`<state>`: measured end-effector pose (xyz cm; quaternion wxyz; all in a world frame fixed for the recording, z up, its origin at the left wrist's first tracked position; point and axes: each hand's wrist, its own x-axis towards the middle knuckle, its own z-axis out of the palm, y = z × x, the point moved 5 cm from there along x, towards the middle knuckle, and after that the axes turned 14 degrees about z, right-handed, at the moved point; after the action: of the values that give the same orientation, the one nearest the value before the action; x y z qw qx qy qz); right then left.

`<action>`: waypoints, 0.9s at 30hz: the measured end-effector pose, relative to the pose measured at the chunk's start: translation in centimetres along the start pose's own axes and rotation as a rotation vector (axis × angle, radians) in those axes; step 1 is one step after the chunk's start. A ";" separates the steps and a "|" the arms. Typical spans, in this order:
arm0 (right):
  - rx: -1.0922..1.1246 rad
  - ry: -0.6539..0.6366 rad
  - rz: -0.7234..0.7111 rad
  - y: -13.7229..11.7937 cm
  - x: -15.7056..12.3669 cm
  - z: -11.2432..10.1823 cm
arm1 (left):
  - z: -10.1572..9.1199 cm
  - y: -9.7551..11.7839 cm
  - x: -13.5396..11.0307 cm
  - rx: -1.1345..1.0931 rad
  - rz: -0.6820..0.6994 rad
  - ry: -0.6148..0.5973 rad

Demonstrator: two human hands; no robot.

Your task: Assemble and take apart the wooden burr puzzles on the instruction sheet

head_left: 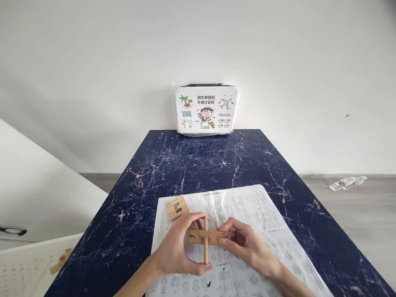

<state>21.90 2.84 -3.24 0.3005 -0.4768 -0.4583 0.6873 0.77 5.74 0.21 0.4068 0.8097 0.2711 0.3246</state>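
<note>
My left hand (182, 247) curves around a wooden puzzle piece (206, 251) standing crosswise, its ends held between thumb and fingertips. Crossing it is a flat wooden puzzle piece (195, 236) with a dark mark like a 3 near its left end. The two pieces meet at a short rounded block in the middle; how they join there cannot be made out. At the flat piece's right end, my right hand (243, 242) pinches it between thumb and index finger, the other fingers curled. Beyond my left hand, a small group of wooden pieces (177, 207) lies on the printed sheet (260, 214).
The sheet covers the near part of a dark blue marbled table (216, 165). A white case (206, 111) with cartoon prints stands against the wall. Left and lower, a white perforated surface (24, 268) bears another wooden piece (62, 260). A clear plastic bottle (346, 183) lies on the floor.
</note>
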 end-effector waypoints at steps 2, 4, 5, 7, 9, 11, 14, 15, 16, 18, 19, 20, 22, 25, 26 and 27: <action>-0.014 0.011 -0.015 -0.3 0.0 0.0 | -0.1 0.0 0.0 -0.019 0.004 0.003; -0.051 0.023 -0.036 -0.4 0.0 0.1 | -0.2 0.0 0.0 -0.034 0.011 0.008; -0.076 0.024 -0.050 -0.4 -0.1 0.2 | -0.2 -0.1 0.0 -0.037 0.014 0.007; -0.150 0.034 -0.078 -0.3 -0.2 0.5 | -0.2 -0.1 0.0 -0.037 0.022 0.005; -0.261 0.072 -0.108 0.0 -0.3 0.6 | -0.1 -0.1 0.0 -0.040 0.032 -0.005; -0.372 0.136 -0.140 0.3 -0.5 0.7 | 0.1 -0.1 0.0 -0.042 0.038 -0.024; -0.473 0.207 -0.199 0.4 -0.7 0.7 | 0.4 -0.3 -0.1 -0.032 0.021 -0.054; -0.496 0.223 -0.220 0.3 -0.8 0.7 | 0.4 -0.3 -0.2 -0.027 0.012 -0.061; -0.516 0.239 -0.237 0.2 -0.9 0.7 | 0.4 -0.4 -0.2 -0.023 0.007 -0.066; -0.544 0.285 -0.259 0.1 -1.0 0.7 | 0.5 -0.3 -0.1 -0.019 0.006 -0.074; -0.552 0.311 -0.263 0.0 -1.0 0.6 | 0.5 -0.3 -0.1 -0.018 0.009 -0.080; -0.555 0.332 -0.263 0.0 -0.9 0.5 | 0.5 -0.2 0.0 -0.017 0.012 -0.086; -0.556 0.354 -0.261 -0.1 -0.9 0.5 | 0.5 0.0 0.1 -0.009 0.018 -0.091; -0.553 0.349 -0.264 -0.1 -0.9 0.5 | 0.5 0.2 0.2 0.006 0.028 -0.085; -0.549 0.344 -0.265 -0.1 -0.9 0.5 | 0.5 0.2 0.2 0.006 0.029 -0.082; -0.545 0.338 -0.263 -0.1 -0.9 0.5 | 0.5 0.2 0.2 0.001 0.028 -0.079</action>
<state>21.77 1.97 -2.77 0.3199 -0.5833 -0.6263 0.4064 1.31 5.55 0.28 0.4121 0.8258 0.2437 0.2981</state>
